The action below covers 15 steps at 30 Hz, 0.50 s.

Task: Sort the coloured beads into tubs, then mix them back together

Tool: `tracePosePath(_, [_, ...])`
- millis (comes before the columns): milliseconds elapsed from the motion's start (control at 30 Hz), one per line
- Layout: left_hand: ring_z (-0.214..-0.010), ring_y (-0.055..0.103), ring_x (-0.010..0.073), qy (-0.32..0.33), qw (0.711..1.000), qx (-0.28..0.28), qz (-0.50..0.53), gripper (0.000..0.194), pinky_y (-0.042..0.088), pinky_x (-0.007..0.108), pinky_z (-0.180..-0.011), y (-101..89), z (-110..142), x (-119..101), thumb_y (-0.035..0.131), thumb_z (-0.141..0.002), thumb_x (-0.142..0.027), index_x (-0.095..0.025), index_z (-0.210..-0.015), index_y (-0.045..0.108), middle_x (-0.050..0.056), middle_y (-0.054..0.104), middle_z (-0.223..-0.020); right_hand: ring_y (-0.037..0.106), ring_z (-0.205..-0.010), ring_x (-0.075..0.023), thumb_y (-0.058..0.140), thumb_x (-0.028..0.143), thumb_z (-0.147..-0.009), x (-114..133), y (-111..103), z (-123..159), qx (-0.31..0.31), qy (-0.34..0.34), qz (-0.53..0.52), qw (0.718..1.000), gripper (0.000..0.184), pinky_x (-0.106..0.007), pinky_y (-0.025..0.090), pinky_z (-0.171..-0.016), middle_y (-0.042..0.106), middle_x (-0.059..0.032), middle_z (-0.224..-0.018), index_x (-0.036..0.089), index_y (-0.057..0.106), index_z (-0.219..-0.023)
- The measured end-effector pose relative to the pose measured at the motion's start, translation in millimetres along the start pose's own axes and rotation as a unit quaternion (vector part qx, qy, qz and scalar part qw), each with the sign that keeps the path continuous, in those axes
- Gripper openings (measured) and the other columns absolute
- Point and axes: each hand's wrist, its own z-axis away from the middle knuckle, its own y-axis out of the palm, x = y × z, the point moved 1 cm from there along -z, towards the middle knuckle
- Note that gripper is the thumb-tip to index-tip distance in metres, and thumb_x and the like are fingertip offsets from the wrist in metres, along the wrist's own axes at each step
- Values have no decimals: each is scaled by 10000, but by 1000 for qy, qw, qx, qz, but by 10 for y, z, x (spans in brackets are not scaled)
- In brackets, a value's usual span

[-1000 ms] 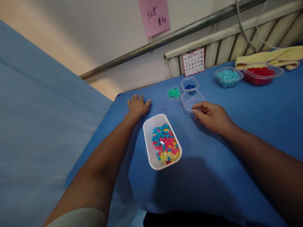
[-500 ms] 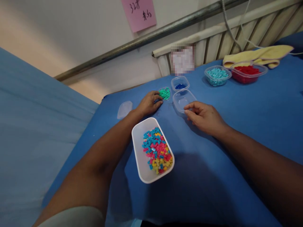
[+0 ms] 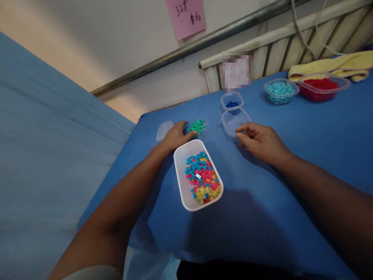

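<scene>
A white oblong tray (image 3: 182,163) with a heap of mixed blue, pink and yellow pieces lies in front of me on the blue table. My left hand (image 3: 176,135) sits just beyond it, fingers closed on the near rim of a small clear tub of green pieces (image 3: 197,126). My right hand (image 3: 260,142) rests on the cloth with fingers curled, its fingertips pinching the near edge of an empty clear tub (image 3: 234,118). A clear lid (image 3: 163,129) lies left of my left hand.
A small tub with dark blue pieces (image 3: 232,100) stands behind the empty one. Farther right are a tub of light blue pieces (image 3: 281,91), a tub of red pieces (image 3: 320,87) and a yellow cloth (image 3: 332,67). A radiator and wall lie behind; the table edge drops off at the left.
My left hand left the lid at the far left, reached right to the green tub and drew it left and nearer the white tray. My right hand stayed at the empty tub.
</scene>
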Motion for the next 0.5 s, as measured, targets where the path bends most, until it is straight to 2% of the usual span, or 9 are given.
tracePosePath(33, [-1522,596,395,2,1000,15,2,967,466,517,-1295,44,-19,-30,666,-964,-723,-144,-1713,470,192,587,-1694,727,-696,-237,705,494,-978,-1,0,1,0,2,1,1000,304,-382,572,-645,805,-45,-840,268,811,-1152])
tracePosePath(100, [-1580,542,413,18,999,27,5,1091,431,522,-1321,122,-71,-83,734,-918,-735,-141,-1765,388,203,532,-1743,725,-690,-234,705,492,-979,-7,1,-1,3,5,-5,1000,301,-382,574,-643,801,-41,-833,269,809,-1153])
tracePosePath(233, [-1586,543,387,18,999,4,44,1012,430,505,-1334,186,-174,-125,749,-930,-598,-94,-1743,417,218,538,-1732,738,-704,-231,711,481,-982,-20,7,-9,6,1,-20,1000,303,-375,574,-644,802,-41,-840,256,802,-1165])
tracePosePath(367, [-1575,554,376,23,997,10,70,983,437,490,-1341,170,-210,-103,777,-863,-431,-70,-1715,446,223,531,-1731,729,-680,-224,714,488,-982,-28,5,-15,6,4,-15,1000,309,-373,564,-638,804,-40,-832,251,800,-1160])
tracePosePath(500, [-1564,567,367,15,994,2,109,1018,462,474,-1324,116,-141,-55,794,-833,-393,-101,-1730,411,211,521,-1738,727,-675,-224,713,497,-978,-26,4,-14,7,4,-18,1000,312,-373,560,-632,800,-34,-820,256,802,-1156])
